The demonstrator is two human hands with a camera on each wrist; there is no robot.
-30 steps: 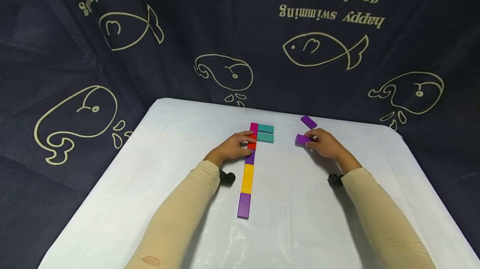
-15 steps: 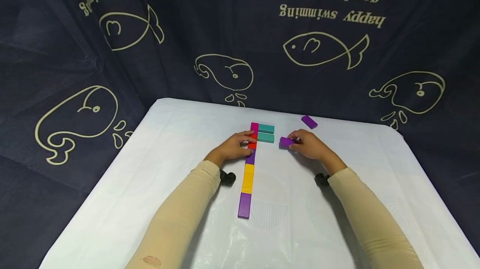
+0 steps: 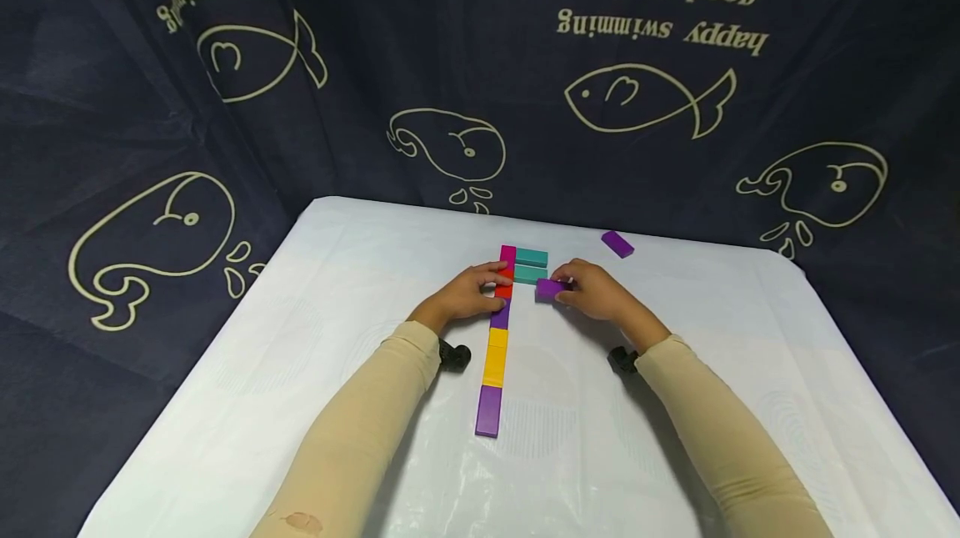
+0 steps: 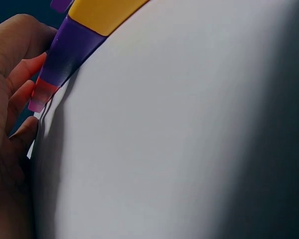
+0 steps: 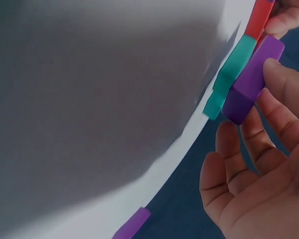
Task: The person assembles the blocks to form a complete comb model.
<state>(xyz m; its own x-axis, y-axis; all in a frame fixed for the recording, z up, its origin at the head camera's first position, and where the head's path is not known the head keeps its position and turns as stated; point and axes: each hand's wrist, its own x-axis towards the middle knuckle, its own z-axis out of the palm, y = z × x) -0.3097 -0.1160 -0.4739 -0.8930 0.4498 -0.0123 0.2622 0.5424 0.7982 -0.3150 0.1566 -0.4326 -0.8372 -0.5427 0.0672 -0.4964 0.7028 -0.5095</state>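
Observation:
A line of coloured blocks runs from far to near: a pink block (image 3: 507, 254), a red block (image 3: 504, 291), a dark purple block (image 3: 499, 318), yellow blocks (image 3: 495, 359) and a purple block (image 3: 488, 411). My left hand (image 3: 468, 293) rests along the left side of this line, its fingers touching the red and dark purple blocks. Two teal blocks (image 3: 532, 257) jut out to the right from the far end. Between thumb and fingers, my right hand (image 3: 592, 289) pinches a purple block (image 5: 254, 79) beside the nearer teal block (image 5: 234, 64).
Another purple block (image 3: 617, 243) lies alone near the far edge of the white table (image 3: 570, 455). Behind the table hangs a dark cloth (image 3: 450, 37) printed with fish and whales. A small black camera sits at each wrist.
My right hand has carried the pinched purple block leftward, from near the lone purple block to the nearer teal block. The left hand stays in place on the line.

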